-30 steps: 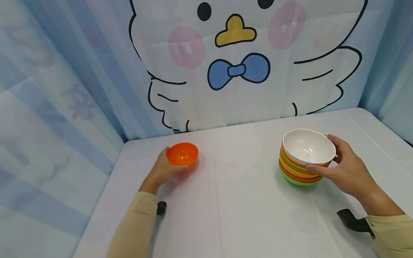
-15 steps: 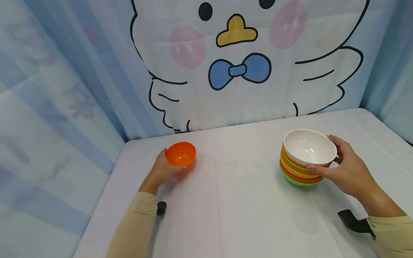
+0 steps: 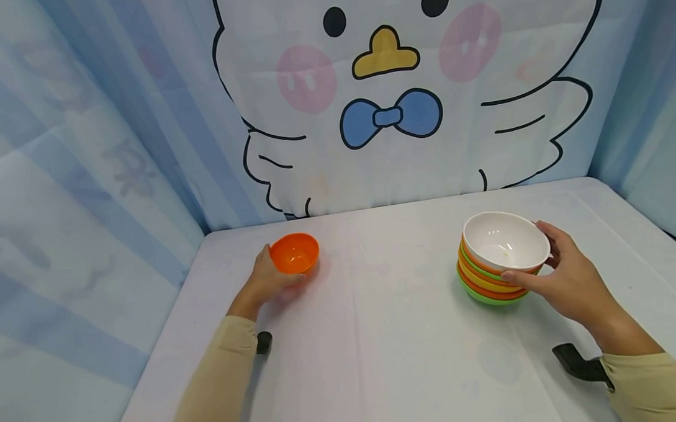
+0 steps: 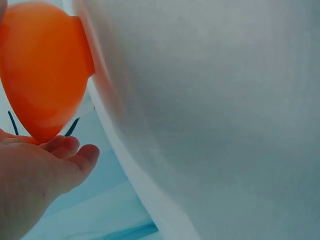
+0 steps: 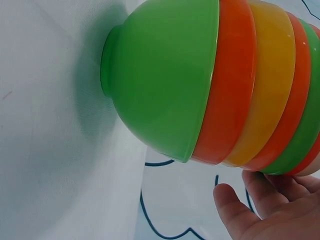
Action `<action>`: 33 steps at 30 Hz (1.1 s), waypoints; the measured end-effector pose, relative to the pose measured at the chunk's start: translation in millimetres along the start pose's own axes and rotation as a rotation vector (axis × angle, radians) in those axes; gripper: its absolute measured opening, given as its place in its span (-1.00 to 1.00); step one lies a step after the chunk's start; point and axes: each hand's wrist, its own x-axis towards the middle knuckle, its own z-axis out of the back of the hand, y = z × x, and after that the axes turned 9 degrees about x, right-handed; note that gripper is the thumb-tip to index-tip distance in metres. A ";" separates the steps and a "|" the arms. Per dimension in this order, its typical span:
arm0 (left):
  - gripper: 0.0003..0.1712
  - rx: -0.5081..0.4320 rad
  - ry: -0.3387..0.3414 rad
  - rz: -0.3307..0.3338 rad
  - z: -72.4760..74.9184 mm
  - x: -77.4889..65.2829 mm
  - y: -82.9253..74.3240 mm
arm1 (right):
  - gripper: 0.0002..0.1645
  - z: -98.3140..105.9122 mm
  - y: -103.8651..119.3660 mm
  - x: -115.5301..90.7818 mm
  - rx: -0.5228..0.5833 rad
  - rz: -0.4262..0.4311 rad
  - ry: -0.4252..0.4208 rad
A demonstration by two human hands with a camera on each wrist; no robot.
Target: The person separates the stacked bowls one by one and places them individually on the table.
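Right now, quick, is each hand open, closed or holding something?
Left hand: holding the orange bowl by its side.
Right hand: holding the bowl stack near its top.

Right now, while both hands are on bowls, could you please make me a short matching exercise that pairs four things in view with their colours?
Things:
1. Bowl in the left hand
2. Top bowl of the stack
3. Bottom bowl of the stack
4. Printed bow tie

Colours:
A. Green
B. Blue
C. Orange
D. White

Right pairs: 1-C, 2-D, 3-A, 4-B
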 end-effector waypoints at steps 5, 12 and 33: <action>0.38 0.102 -0.040 -0.062 1.2 -6.1 -6.2 | 0.37 -0.3 -0.1 -0.6 0.000 -0.011 0.002; 0.33 0.120 -0.064 -0.217 0.9 -20.6 -34.8 | 0.36 0.5 0.4 -1.0 0.002 -0.008 0.003; 0.12 0.100 0.108 -0.651 -43.6 -65.5 -123.5 | 0.38 0.5 -1.3 0.7 -0.007 0.014 0.004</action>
